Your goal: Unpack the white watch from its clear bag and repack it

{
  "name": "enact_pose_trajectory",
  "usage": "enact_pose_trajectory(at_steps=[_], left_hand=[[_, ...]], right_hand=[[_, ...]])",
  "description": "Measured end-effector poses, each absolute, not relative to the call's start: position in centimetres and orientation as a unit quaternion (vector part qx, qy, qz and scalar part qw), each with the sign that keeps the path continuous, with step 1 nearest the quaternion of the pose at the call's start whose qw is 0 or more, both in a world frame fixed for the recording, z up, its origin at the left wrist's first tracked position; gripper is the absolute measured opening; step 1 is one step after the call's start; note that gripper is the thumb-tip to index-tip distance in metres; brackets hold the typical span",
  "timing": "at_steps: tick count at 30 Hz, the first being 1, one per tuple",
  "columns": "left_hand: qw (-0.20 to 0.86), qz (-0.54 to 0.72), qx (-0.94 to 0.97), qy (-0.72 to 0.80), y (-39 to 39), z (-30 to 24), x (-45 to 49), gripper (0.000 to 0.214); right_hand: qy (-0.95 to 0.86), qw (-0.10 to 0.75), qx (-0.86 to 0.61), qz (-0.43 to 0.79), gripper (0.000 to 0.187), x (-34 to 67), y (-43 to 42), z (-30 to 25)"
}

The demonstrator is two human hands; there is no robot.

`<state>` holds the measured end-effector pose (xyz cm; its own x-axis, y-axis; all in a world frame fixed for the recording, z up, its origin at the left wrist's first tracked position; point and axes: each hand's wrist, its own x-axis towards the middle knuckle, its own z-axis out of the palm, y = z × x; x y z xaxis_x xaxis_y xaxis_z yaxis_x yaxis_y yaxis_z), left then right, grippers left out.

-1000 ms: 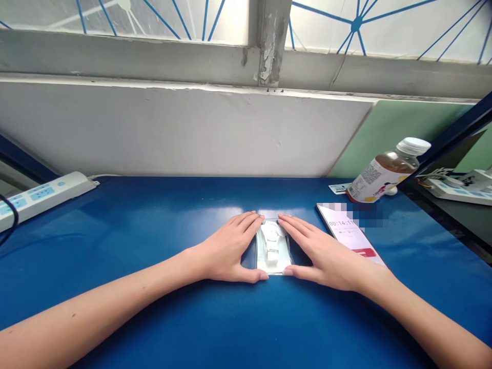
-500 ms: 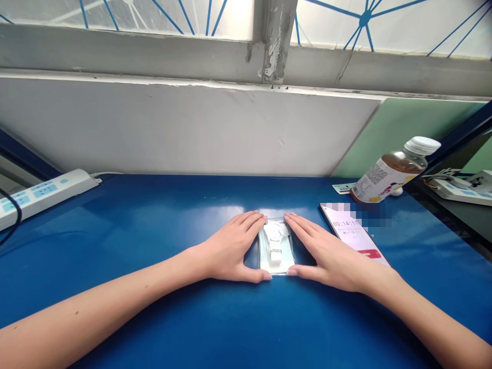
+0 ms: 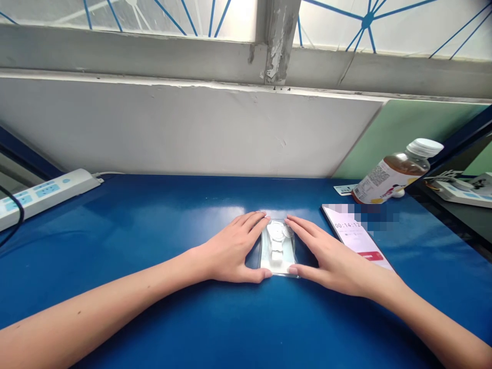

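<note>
A small clear plastic packet (image 3: 277, 248) with white parts inside lies flat on the blue table (image 3: 154, 225). My left hand (image 3: 230, 251) rests flat on the table against the packet's left side, fingers stretched out, thumb at its near edge. My right hand (image 3: 326, 256) lies flat against the right side in the same way, its thumb touching the near right corner. Both hands frame the packet without gripping it.
A phone (image 3: 357, 237) showing a timer lies to the right of my right hand. Behind it a capped bottle of brown drink (image 3: 392, 171) stands on a small card (image 3: 344, 189). A white power strip (image 3: 42, 195) sits at the far left by the wall.
Both hands stay flat beside the packet. The packet's near end has turned slightly to the right, and my right thumb now touches its corner.
</note>
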<state>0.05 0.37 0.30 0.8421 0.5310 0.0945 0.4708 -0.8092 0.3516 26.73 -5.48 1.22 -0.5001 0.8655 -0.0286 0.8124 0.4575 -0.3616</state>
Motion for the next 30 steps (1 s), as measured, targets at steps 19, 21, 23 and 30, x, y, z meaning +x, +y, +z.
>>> enact_pose_trajectory(at_steps=[19, 21, 23, 30], left_hand=[[0.160, 0.135, 0.934, 0.291, 0.42, 0.00, -0.11, 0.052], [0.160, 0.130, 0.938, 0.280, 0.45, 0.05, -0.05, 0.064], [0.160, 0.123, 0.939, 0.278, 0.48, 0.11, 0.01, 0.076], [0.161, 0.122, 0.934, 0.294, 0.46, -0.01, 0.14, 0.076]], right_hand=[[-0.810, 0.126, -0.559, 0.127, 0.061, 26.39, -5.10, 1.22], [-0.812, 0.126, -0.558, 0.115, 0.059, 26.23, -5.09, 1.10], [-0.816, 0.123, -0.555, 0.104, 0.058, 26.18, -5.06, 1.13], [-0.848, 0.116, -0.513, 0.061, 0.052, 27.03, -4.70, 1.89]])
